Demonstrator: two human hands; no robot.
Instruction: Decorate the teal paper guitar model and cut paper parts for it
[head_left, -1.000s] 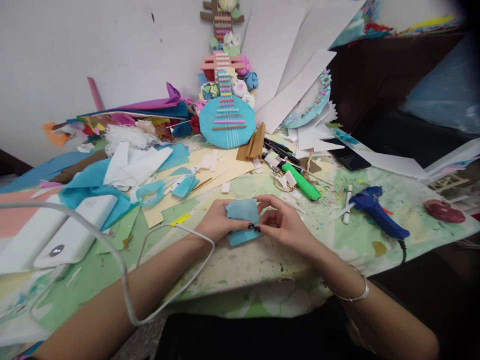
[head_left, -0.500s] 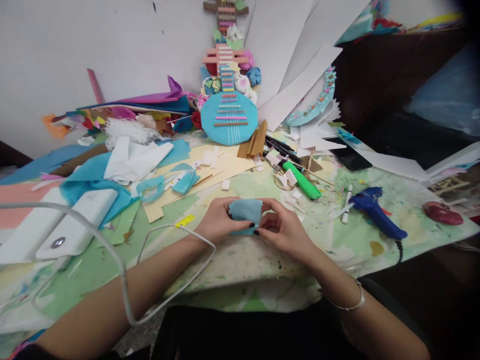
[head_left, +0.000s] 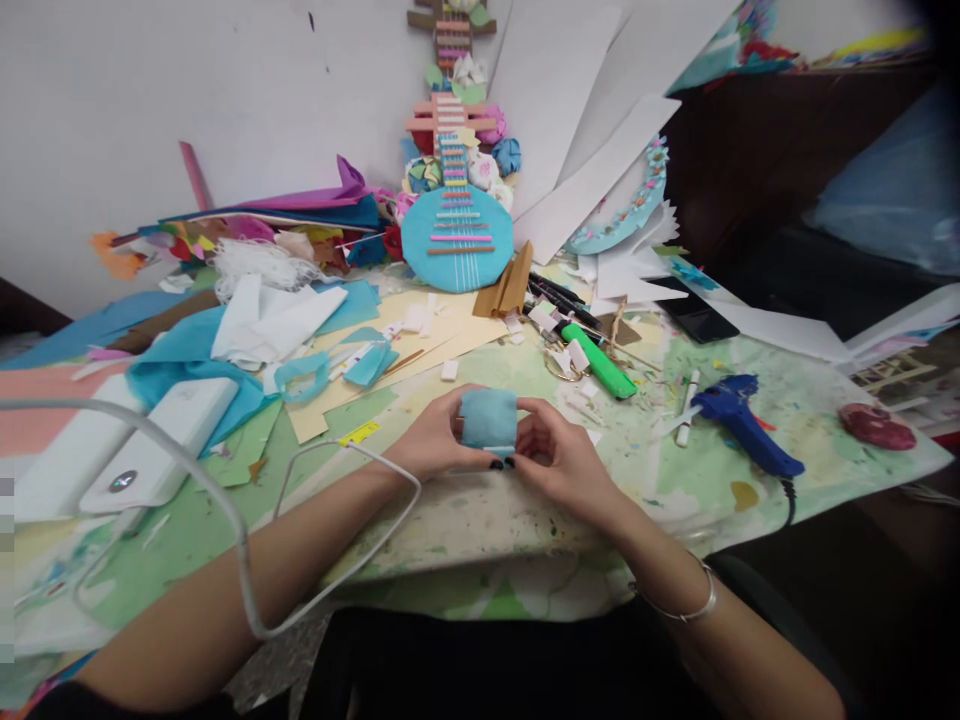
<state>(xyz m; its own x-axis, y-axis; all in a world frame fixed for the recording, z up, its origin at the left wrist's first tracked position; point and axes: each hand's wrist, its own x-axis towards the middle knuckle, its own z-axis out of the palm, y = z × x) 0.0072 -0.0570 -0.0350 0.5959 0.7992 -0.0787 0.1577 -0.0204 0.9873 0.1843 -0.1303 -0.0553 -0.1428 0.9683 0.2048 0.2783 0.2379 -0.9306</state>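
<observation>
A small light-blue piece of paper (head_left: 488, 418) is held upright between my two hands just above the near part of the table. My left hand (head_left: 433, 432) grips its left side, with the thumb along the lower edge. On the other side my right hand (head_left: 559, 448) pinches the right edge and lower corner between thumb and fingers. Both thumb tips nearly meet under the paper. Some fingers are hidden behind it. Past the hands, a blue paper lute (head_left: 457, 240) with coloured sticks and white strings leans at the back.
To the right lie a blue glue gun (head_left: 750, 425), a white marker (head_left: 688, 408) and a green utility knife (head_left: 600, 362). A white power bank (head_left: 161, 450) is at left; its cable (head_left: 232, 520) loops over my left forearm. Blue tissue paper (head_left: 176, 355) and scraps lie behind.
The blue paper has turned to face the camera more squarely, its top edge higher. The left thumb has slid down from its face to the lower edge.
</observation>
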